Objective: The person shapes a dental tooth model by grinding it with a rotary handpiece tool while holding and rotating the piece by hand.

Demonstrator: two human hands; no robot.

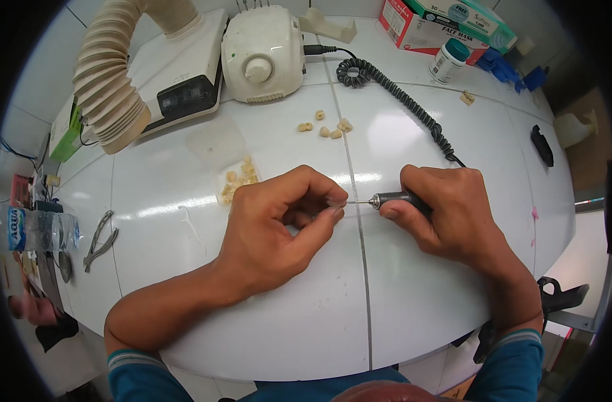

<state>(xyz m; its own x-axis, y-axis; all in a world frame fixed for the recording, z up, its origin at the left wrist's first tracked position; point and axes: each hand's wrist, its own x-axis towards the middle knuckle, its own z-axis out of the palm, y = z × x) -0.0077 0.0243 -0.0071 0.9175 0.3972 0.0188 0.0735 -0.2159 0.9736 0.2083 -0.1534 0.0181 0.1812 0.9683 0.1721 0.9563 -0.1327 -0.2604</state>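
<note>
My right hand (pixel 453 211) is wrapped round a dark rotary handpiece (pixel 390 197) with a metal collar. Its thin metal bur (pixel 361 202) points left and reaches the fingertips of my left hand (pixel 269 228). Thumb and fingers of the left hand are pinched together there; whatever they hold is too small and hidden to make out. Behind the left hand, several cream tooth-shaped pieces (pixel 231 177) lie in a small clear box, partly covered by the hand. More tooth-shaped pieces (pixel 336 133) lie loose on the white table (pixel 306 321) farther back.
A white control unit (pixel 262 57) with a knob stands at the back, a coiled black cord (pixel 406 94) running from it. On the left are a ribbed suction hose (pixel 112 80), metal pliers (pixel 101 241) and a water bottle (pixel 45 229). A lidded jar (pixel 448 61) and mask boxes (pixel 440 30) stand back right.
</note>
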